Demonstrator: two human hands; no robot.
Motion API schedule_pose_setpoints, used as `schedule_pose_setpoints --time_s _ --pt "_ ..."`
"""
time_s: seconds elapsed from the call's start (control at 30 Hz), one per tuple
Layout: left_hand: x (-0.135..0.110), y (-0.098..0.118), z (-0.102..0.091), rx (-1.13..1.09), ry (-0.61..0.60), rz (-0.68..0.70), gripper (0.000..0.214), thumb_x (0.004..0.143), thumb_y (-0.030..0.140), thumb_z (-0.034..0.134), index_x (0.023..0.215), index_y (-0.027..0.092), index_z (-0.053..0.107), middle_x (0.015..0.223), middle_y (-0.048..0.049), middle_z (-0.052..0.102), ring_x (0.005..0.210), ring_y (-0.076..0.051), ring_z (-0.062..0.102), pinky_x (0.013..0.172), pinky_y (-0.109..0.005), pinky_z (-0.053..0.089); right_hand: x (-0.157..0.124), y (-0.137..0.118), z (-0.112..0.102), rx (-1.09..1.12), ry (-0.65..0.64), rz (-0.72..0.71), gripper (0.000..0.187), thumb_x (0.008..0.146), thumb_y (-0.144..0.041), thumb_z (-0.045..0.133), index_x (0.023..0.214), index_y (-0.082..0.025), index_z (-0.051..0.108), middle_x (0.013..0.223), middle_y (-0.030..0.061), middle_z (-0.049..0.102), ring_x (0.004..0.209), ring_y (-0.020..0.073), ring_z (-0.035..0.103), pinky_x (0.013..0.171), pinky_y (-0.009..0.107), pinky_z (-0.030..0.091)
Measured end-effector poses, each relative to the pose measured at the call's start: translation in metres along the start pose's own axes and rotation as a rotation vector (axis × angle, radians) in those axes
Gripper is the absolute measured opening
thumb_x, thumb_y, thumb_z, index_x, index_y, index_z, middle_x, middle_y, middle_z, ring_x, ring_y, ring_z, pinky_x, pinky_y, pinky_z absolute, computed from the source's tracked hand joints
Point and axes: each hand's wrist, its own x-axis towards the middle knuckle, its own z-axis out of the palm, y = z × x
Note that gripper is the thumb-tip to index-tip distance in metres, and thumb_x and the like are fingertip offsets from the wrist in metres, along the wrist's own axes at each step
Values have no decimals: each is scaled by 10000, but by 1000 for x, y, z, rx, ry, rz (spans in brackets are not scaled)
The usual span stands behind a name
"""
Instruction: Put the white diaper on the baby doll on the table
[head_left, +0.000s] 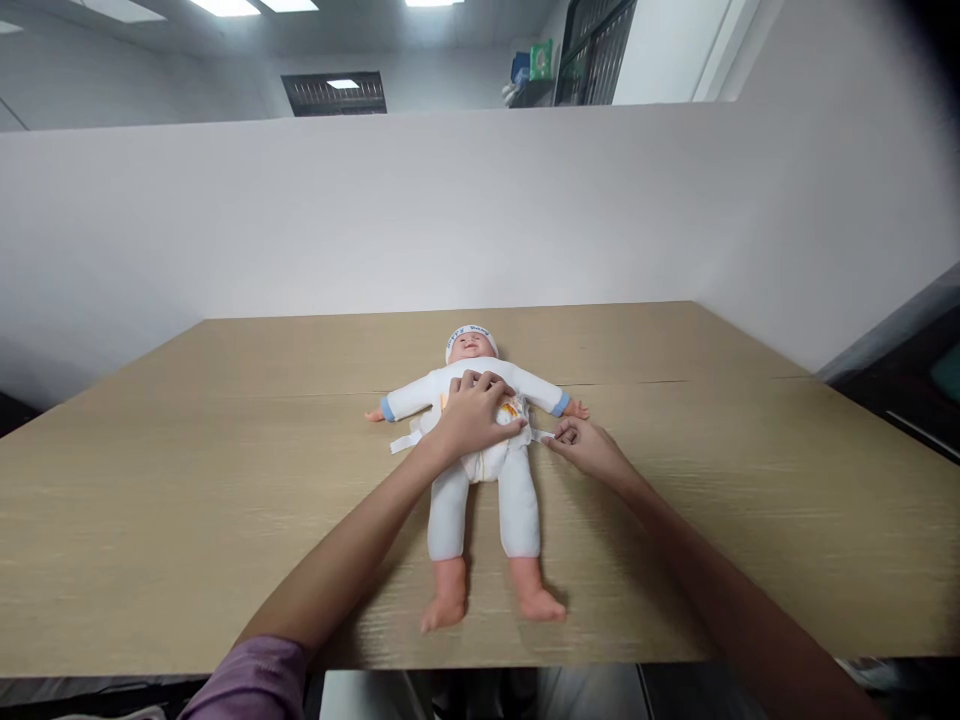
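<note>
A baby doll (519, 500) in a white suit with blue cuffs lies on its back, head away from me and bare feet towards me. Around its hips is a white diaper (487, 462) with a small orange print at the front. My left hand (476, 412) rests spread over the doll's belly and the diaper's front, hiding part of both. At the doll's hip on the right, my right hand (589, 445) pinches the end of a white diaper tab (541, 435), drawn out sideways. The other diaper tab (406, 441) sticks out loose on the left.
The doll lies on a wide wood-grain table (262, 500), its near edge just beyond the feet. A white partition (450, 210) rises behind the table and along its sides. Dark objects (907, 370) stand at the far right.
</note>
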Motion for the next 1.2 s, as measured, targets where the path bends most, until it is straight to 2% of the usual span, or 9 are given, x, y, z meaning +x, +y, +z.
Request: schedule_pose_setpoints --time_s 0.27,0.43,0.67,0.73,0.8,0.9,1.0,1.1,1.2 --pt "-1 2 -1 -6 2 -2 450 859 569 696 1178 252 679 1308 -91 636 1168 -366 489 980 -502 354 4 -13 -18 262 -116 -123 457 752 -683 613 704 -231 568 600 -46 489 592 148 452 574 276 320" --pt "-1 2 -2 -35 -1 -6 469 843 557 713 1198 254 672 1315 -94 631 1174 -364 486 983 -499 364 22 -49 -32 355 -245 -139 412 809 -625 618 727 -224 576 594 -58 462 562 128 417 554 264 307" --pt "-1 0 -2 -85 -10 -18 399 827 519 726 1100 241 636 1270 -77 652 1142 -347 490 946 -481 372 44 -99 -8 324 -378 -152 301 830 -492 677 737 -214 610 679 -24 613 608 139 521 589 271 392" --pt "-2 0 -2 -113 -4 -23 403 813 477 741 1116 240 622 1249 -70 661 1135 -344 491 947 -481 371 36 -99 1 338 -321 -163 299 852 -508 681 818 -217 624 743 -10 652 642 151 570 605 278 441" --pt "-2 -1 -1 -132 -1 -33 421 800 448 753 1138 238 616 1248 -70 660 1141 -348 490 949 -483 372 20 -95 8 358 -165 -245 312 891 -521 669 959 -218 644 860 22 694 736 179 635 671 306 516" --pt "0 -4 -1 -163 -37 -53 479 791 476 769 1178 241 612 1290 -86 641 1173 -368 483 969 -502 366 -7 -87 15 285 88 -498 317 1000 -460 566 1186 -225 669 1194 98 706 1103 247 664 987 418 539" --pt "3 -10 -7 -262 -88 -50 587 739 469 825 1240 258 605 1302 -88 640 1204 -381 474 1018 -529 354 -25 -82 18 155 102 -710 419 1063 -392 459 1442 -269 587 1494 86 587 1426 274 490 1217 507 369" --pt "0 -20 -18 -496 -122 -12 591 790 441 801 1309 257 585 1320 -87 636 1222 -347 512 1030 -473 397 -27 -79 17 89 57 -773 486 1082 -376 400 1557 -303 475 1570 49 531 1474 263 446 1237 521 348" --pt "-17 -35 -27 -703 -17 -30 461 947 462 647 1346 250 555 1389 -92 598 1246 -284 553 1025 -384 435 -23 -75 15 38 56 -799 490 1089 -375 383 1569 -313 461 1586 35 517 1475 262 447 1237 524 341"
